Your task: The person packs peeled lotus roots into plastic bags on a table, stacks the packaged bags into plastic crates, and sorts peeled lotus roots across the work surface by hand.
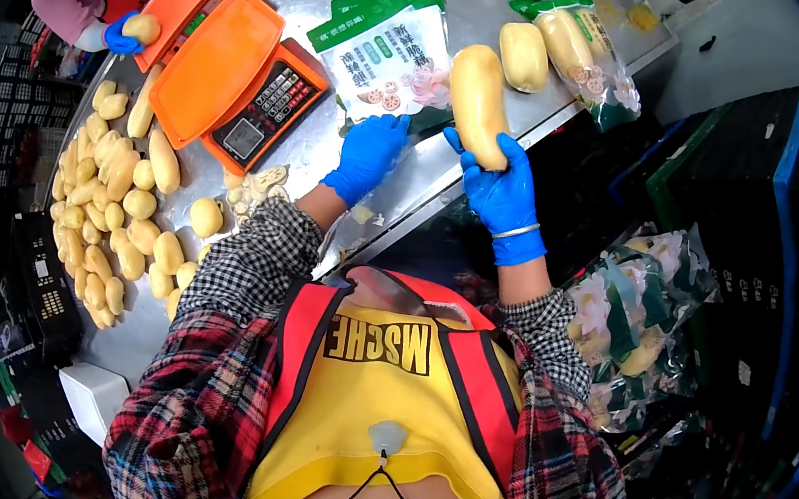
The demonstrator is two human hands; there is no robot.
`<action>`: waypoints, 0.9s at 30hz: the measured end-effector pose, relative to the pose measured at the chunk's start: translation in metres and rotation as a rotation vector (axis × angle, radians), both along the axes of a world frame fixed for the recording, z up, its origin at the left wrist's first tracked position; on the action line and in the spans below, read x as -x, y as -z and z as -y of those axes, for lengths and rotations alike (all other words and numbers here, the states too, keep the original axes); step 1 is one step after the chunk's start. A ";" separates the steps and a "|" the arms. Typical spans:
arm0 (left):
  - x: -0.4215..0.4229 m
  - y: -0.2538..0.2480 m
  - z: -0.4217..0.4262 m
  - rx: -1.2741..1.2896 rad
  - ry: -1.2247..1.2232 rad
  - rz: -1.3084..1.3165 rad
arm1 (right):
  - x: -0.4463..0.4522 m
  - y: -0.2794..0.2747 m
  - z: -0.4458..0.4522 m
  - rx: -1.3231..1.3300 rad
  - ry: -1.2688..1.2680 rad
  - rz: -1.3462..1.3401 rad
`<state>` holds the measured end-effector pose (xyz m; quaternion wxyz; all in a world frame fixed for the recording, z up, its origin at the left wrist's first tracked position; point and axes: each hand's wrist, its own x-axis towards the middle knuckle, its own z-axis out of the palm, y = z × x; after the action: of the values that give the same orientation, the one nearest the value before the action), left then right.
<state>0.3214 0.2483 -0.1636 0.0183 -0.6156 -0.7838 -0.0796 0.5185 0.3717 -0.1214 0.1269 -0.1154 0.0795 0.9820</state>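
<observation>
My right hand (pixel 505 201), in a blue glove, grips the lower end of a long, pale yellow peeled root (pixel 480 99), which is tilted above the table's edge. To its left, my blue-gloved left hand (pixel 369 157) has its fingers curled together at the lower edge of a flat printed bag (pixel 384 64). Green bag parts show behind that bag. A shorter root piece (pixel 523 56) lies just right of the long one. Beside it is a filled clear and green package (pixel 576 46) with roots inside.
Orange scales (pixel 272 107) with an orange tray (pixel 217 64) stand left of the bags on the metal table (pixel 129 350). Many root pieces (pixel 116 177) are heaped at the left. A co-worker's gloved hand (pixel 127 34) holds one piece. Filled packages (pixel 637 321) sit low at the right.
</observation>
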 end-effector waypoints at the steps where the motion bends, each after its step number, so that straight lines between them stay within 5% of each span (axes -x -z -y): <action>1: 0.005 0.004 0.003 -0.018 0.006 0.008 | 0.000 0.004 -0.002 -0.116 0.019 0.089; 5: 0.007 -0.005 0.003 -0.044 -0.136 0.087 | 0.001 -0.005 0.008 -0.700 0.201 0.463; 9: 0.025 -0.012 -0.010 -0.132 -0.527 0.858 | 0.012 -0.016 0.019 -0.904 0.176 0.632; 13: 0.046 -0.019 -0.015 -0.330 -0.463 1.617 | 0.026 -0.008 0.028 -1.064 0.176 0.692; 16: 0.050 -0.050 -0.019 -0.330 -0.568 1.958 | 0.021 0.019 0.037 -1.426 0.269 0.766; 20: 0.033 -0.039 -0.034 -0.445 -0.411 1.259 | 0.011 0.030 0.039 -1.624 0.194 0.990; 21: 0.022 -0.039 -0.040 -0.544 -0.178 0.608 | 0.014 0.028 0.040 -1.549 0.173 0.966; 22: 0.009 -0.039 -0.042 -0.651 -0.014 0.450 | 0.013 0.022 0.040 -1.295 0.135 0.932; 24: -0.012 -0.060 -0.030 -0.400 0.169 0.113 | 0.022 -0.022 0.047 -0.798 0.066 0.833; 26: -0.023 -0.082 -0.024 -0.452 0.241 0.146 | 0.033 -0.007 0.047 -0.467 0.161 0.624; 27: -0.020 -0.086 -0.021 -0.467 0.239 0.169 | 0.037 -0.006 0.048 -0.624 0.157 0.661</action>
<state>0.3418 0.2694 -0.0777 0.0850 -0.6738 -0.6648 -0.3110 0.4815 0.3238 -0.1155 0.2482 -0.3723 -0.2559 0.8569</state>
